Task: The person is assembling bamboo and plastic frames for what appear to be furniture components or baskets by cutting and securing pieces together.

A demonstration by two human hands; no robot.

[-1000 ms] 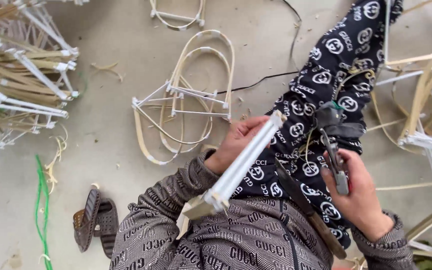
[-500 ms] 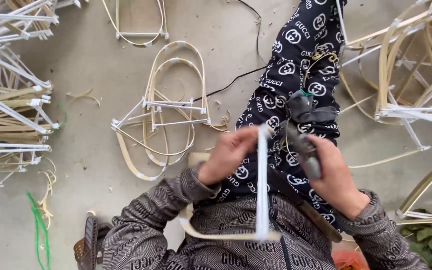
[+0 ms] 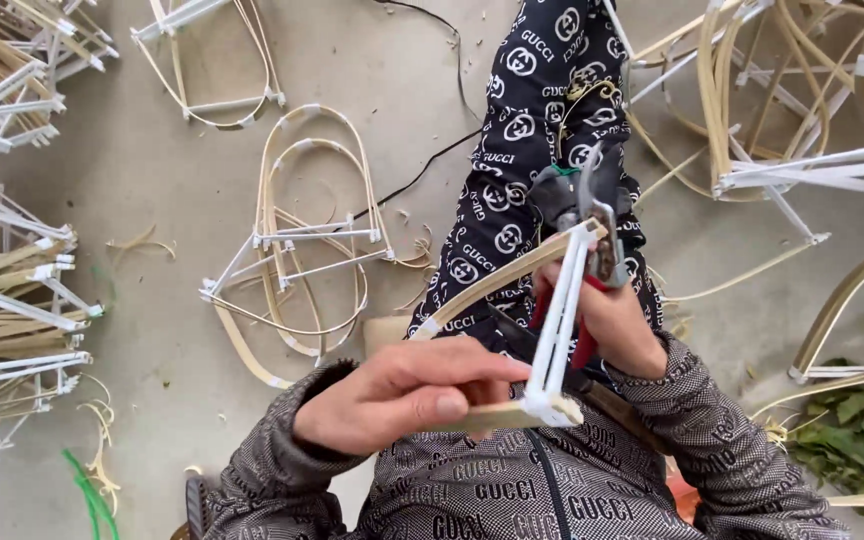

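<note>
Head view: the left hand [image 3: 402, 395] is pinching a white-and-bamboo frame [image 3: 552, 335] at lower centre, steadying it so the right hand [image 3: 612, 320], gripping pliers [image 3: 582, 205], is meeting its top joint.

At centre left of your view, a finished bamboo frame [image 3: 292, 240] lies on the concrete floor [image 3: 152, 180]. More frames [image 3: 12, 270] are stacked along the left edge, others [image 3: 782, 110] fill the upper right. A black cable [image 3: 422, 165] runs across the floor; green leaves [image 3: 852, 430] sit lower right.
</note>
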